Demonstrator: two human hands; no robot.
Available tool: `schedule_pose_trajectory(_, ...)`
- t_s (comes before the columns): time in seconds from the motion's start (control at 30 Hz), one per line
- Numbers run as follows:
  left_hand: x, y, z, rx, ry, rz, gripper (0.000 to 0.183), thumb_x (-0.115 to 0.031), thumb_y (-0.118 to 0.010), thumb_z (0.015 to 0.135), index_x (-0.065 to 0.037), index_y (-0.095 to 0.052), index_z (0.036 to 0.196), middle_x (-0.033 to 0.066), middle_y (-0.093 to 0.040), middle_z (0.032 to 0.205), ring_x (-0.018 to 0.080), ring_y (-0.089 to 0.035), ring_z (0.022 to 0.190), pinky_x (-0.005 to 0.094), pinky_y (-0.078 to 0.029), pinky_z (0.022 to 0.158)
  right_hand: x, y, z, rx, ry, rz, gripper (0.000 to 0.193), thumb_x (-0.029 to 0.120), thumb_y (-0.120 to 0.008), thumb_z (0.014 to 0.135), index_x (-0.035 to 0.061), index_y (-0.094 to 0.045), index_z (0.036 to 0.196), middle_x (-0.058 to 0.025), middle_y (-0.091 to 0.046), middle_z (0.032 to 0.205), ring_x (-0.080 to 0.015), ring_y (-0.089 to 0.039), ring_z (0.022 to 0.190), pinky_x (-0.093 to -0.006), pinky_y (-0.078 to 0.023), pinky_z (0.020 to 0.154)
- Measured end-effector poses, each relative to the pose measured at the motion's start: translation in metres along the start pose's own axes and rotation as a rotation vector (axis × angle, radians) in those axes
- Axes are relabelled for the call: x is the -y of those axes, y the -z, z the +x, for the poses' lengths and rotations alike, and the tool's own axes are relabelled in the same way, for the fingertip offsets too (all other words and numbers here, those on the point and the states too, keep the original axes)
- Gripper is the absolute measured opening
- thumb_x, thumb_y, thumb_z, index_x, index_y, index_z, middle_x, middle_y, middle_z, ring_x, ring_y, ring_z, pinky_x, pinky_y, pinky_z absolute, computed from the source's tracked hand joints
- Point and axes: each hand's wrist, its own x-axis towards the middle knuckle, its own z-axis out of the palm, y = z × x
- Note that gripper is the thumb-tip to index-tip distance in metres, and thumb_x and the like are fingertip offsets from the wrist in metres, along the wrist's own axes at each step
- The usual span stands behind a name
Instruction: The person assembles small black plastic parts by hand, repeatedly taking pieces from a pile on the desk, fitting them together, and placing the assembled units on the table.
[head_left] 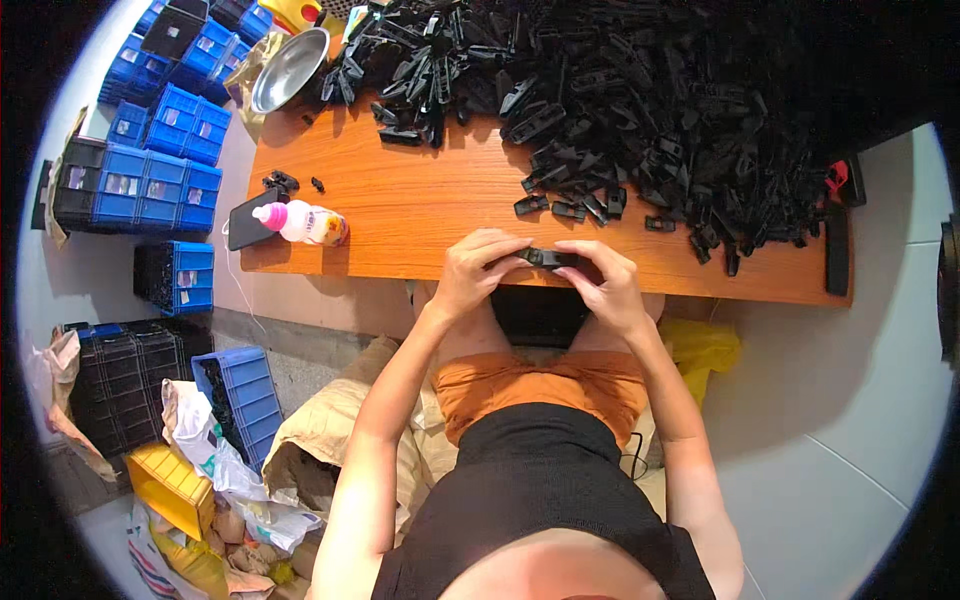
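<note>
Between my two hands, just over the table's near edge, is a small black plastic clip-like part. My left hand pinches its left end with thumb and fingers. At the other end, my right hand grips it the same way. The part lies roughly level; my fingertips cover both its ends. Beyond my hands a large heap of similar black plastic parts spreads over the far and right side of the table. A few loose parts lie at the heap's near edge, close to my hands.
On the table's left lie a bottle with a pink cap and a dark flat device with a cable. A metal bowl stands at the far left corner. Blue crates, a yellow bin and sacks crowd the left floor.
</note>
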Motion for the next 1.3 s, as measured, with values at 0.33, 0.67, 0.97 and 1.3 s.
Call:
schedule_pose_trajectory(0.33, -0.002, 0.0, 0.002, 0.001, 0.031, 0.021, 0.032, -0.005, -0.078, 0.069, -0.005, -0.071, 0.1, 0.011, -0.07, 0.09, 0.0256, -0.066, 0.084, 0.0332, -0.052, 0.074, -0.002, 0.011, 0.001, 0.034, 0.114, -0.2, 0.037, 0.005, -0.073, 0.072, 0.0017, -0.063, 0.108, -0.0146, -0.066, 0.095, -0.0308, -0.063, 0.091, -0.0377, -0.049, 0.081)
schedule_pose_trajectory(0.67, -0.01, 0.0, -0.001, 0.003, -0.051, 0.002, 0.034, -0.008, -0.076, 0.069, -0.006, -0.068, 0.102, 0.0077, -0.069, 0.088, 0.0242, -0.064, 0.079, 0.0346, -0.047, 0.073, 0.004, 0.0, 0.016, 0.154, 0.154, -0.189, 0.038, 0.006, -0.07, 0.076, 0.0013, -0.061, 0.113, -0.014, -0.065, 0.097, -0.0328, -0.061, 0.09, -0.0389, -0.049, 0.08)
schedule_pose_trajectory(0.97, -0.03, 0.011, -0.017, -0.037, -0.278, 0.307, 0.027, -0.017, -0.072, 0.078, -0.01, -0.065, 0.103, 0.0073, -0.063, 0.102, 0.024, -0.059, 0.094, 0.0402, -0.045, 0.085, 0.006, -0.019, 0.064, 0.234, 0.368, -0.784, 0.046, 0.003, -0.056, 0.074, 0.0032, -0.057, 0.12, -0.0065, -0.055, 0.121, -0.023, -0.055, 0.094, -0.0323, -0.052, 0.082)
schedule_pose_trajectory(1.3, 0.087, 0.045, 0.078, -0.404, 0.27, 0.642, 0.025, -0.018, -0.066, 0.084, -0.005, -0.06, 0.105, 0.0129, -0.059, 0.094, 0.0321, -0.058, 0.093, 0.0409, -0.048, 0.077, 0.006, -0.027, 0.056, 0.19, 0.355, -0.466, 0.026, -0.002, -0.06, 0.077, 0.0021, -0.055, 0.103, -0.0138, -0.054, 0.104, -0.0304, -0.061, 0.09, -0.0396, -0.052, 0.073)
